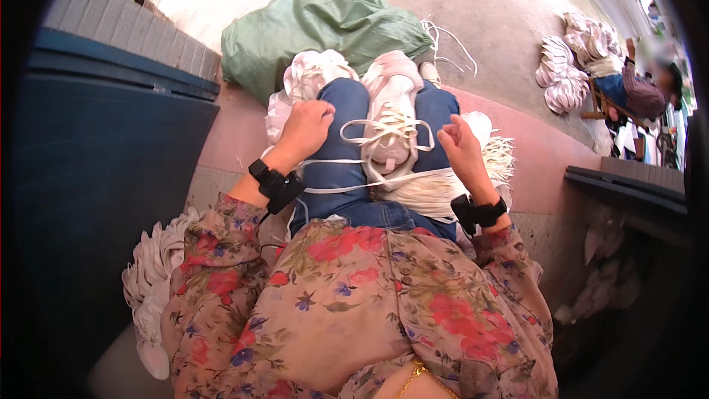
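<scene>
A pale pink-white shoe upper (391, 92) stands between my knees, its toe end toward me. Cream shoelaces (395, 131) run through its eyelets and spread in loose loops to both sides. To the left of the loops, above my left knee, is my left hand (312, 124), its fingers curled together; whatever may be in them is hidden. My right hand (463, 144) hovers by my right knee, fingers loosely bent and apart, with no lace visible in it. Across my right thigh lies a bundle of cream laces (432, 193), and a lace strand crosses my left thigh.
More shoe uppers (314, 74) are stacked beyond my left knee, before a large green sack (317, 26). Another pile of uppers (159, 273) sits at my left side. Dark blue panels (111, 125) flank me. At far right a seated person (639, 92) is beside heaped uppers (565, 74).
</scene>
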The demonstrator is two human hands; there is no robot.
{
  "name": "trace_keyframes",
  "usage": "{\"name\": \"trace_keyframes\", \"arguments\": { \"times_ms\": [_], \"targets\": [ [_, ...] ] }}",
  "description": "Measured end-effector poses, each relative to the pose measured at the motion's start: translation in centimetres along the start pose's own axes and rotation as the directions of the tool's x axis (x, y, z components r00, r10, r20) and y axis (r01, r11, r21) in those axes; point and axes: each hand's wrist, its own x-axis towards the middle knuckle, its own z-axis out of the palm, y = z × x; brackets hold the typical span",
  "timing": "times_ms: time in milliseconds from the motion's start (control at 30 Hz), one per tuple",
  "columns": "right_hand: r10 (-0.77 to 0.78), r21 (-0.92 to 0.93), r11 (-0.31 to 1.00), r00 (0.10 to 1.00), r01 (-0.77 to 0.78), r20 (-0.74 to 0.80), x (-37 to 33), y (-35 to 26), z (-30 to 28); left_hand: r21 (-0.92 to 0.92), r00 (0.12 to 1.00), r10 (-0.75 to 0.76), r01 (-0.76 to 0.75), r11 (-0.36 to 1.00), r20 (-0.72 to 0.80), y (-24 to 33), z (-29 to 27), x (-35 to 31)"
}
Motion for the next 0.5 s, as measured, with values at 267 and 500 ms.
{"name": "trace_keyframes", "arguments": {
  "times_ms": [267,500],
  "targets": [
    [0.361,0.019,0.923,0.879,-0.385,0.311,2.2,-0.7,3.7,-0.323,0.942,-0.309,0.335,0.885,0.13,-2.7,1.4,-7.9],
    [0.365,0.587,0.319,0.668,-0.744,0.649,6.2,2.9,7.1,-0.069,0.895,-0.31,0.349,0.935,0.321,-4.0,-0.6,-7.6]
  ]
}}
